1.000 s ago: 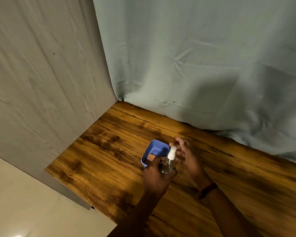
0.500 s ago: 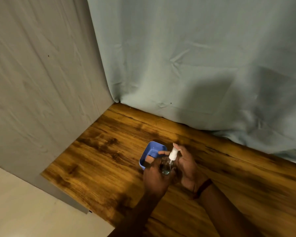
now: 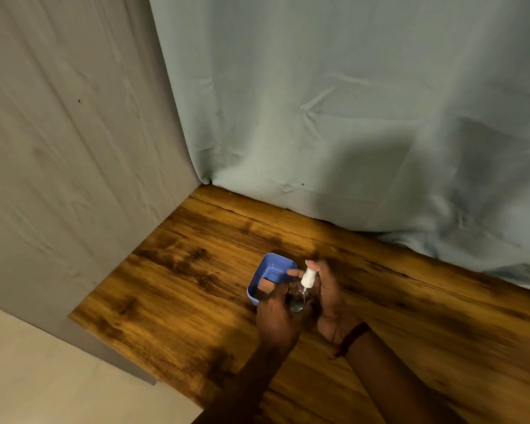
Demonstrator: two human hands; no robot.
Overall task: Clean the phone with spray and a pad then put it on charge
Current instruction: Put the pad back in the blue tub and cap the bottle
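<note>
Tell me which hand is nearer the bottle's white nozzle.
Right. The right hand curls around the white nozzle, a fingertip above it; the left hand holds the spray bottle by its clear body, lower down.

I can read no text, label, brand or number anywhere in this view. The small clear spray bottle with the white nozzle (image 3: 302,288) shows no legible print

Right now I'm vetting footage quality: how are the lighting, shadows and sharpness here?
Head view: dim, warm light; a broad soft shadow lies on the pale grey-blue curtain; the left hand and the small clear white-nozzled spray bottle it grips look dark, slightly blurred.
</note>
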